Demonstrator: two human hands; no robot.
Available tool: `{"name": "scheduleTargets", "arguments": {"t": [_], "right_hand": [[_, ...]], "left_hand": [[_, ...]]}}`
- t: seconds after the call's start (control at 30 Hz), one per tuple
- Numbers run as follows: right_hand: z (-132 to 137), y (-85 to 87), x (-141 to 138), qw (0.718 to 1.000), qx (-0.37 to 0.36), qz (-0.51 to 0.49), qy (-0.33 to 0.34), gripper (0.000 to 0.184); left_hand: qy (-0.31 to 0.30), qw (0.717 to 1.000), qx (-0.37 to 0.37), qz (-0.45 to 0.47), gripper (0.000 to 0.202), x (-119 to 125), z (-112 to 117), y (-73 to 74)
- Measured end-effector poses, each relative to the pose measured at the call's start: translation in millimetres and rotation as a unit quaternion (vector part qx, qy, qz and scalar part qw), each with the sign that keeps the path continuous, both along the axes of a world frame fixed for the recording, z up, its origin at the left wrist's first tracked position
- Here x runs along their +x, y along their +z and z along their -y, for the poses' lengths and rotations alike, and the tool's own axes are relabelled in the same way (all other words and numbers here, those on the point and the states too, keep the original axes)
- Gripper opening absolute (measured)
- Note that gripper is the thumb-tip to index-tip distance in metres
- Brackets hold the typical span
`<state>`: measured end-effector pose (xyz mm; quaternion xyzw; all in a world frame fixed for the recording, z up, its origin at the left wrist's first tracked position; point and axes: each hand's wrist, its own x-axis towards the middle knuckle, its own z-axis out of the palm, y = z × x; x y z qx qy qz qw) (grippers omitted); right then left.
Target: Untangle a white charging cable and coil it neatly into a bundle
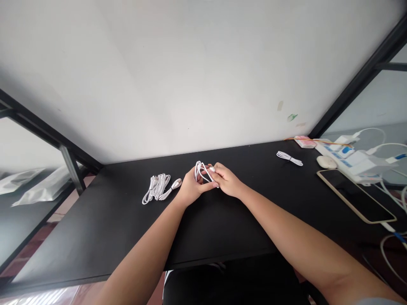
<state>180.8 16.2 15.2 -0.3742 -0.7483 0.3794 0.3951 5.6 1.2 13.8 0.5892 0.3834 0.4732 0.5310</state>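
Note:
Above the middle of the black table, a white cable (203, 172) is looped between my two hands. My left hand (190, 186) is closed around the loops from the left, its thumb stretched toward the right. From the other side my right hand (227, 180) pinches the cable near a white end, with its fingers pressed together. The two hands meet at the fingertips, and part of the cable is hidden behind them. Close to my left hand, several bundled white cables (159, 186) lie on the table.
Another tied white cable (289, 158) lies at the back right. Beyond it are a power strip (333, 150) with chargers (365, 163), a white rounded case (326, 162) and a phone (356, 195) with a cord. Black metal posts (72, 169) flank the table (104, 228) before a white wall.

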Motion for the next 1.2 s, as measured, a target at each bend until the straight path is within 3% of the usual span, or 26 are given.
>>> {"name": "scheduleTargets", "arguments": {"t": [0.17, 0.3, 0.4, 0.57, 0.7, 0.83, 0.97, 1.07, 1.2], "right_hand": [[-1, -3.0, 1, 0.993, -0.088, -0.038, 0.062, 0.037], [-2, -2.7, 2, 0.985, -0.143, -0.045, 0.083, 0.030], [0, -0.8, 2, 0.987, -0.126, -0.044, 0.086, 0.025], [3, 1.6, 3, 0.998, -0.048, -0.007, 0.031, 0.032], [3, 2.0, 5, 0.999, -0.033, -0.004, 0.002, 0.044], [6, 4.4, 6, 0.999, -0.030, 0.034, 0.022, 0.053], [11, 10.5, 5, 0.994, -0.019, 0.098, 0.044, 0.035], [13, 12.5, 4, 0.993, -0.003, 0.108, 0.051, 0.021], [8, 9.0, 7, 0.995, 0.008, 0.099, 0.031, 0.015]], "left_hand": [[-0.037, 0.997, 0.000, -0.070, 0.065, -2, 1, -1.3], [0.036, 0.981, 0.056, -0.180, 0.038, -5, -1, -4.2], [0.040, 0.981, 0.078, -0.170, 0.019, -5, -3, -6.4], [0.020, 0.985, 0.044, -0.163, 0.024, -5, -4, -6.3], [0.038, 0.968, 0.066, -0.237, 0.021, -8, -1, 0.4], [-0.024, 0.944, 0.104, -0.312, 0.020, -8, 4, 8.2], [-0.071, 0.919, 0.095, -0.375, 0.028, -5, 7, 9.4], [-0.053, 0.908, 0.081, -0.407, 0.031, -3, 8, 8.7], [-0.047, 0.925, 0.076, -0.370, 0.029, -2, 11, 12.1]]}}
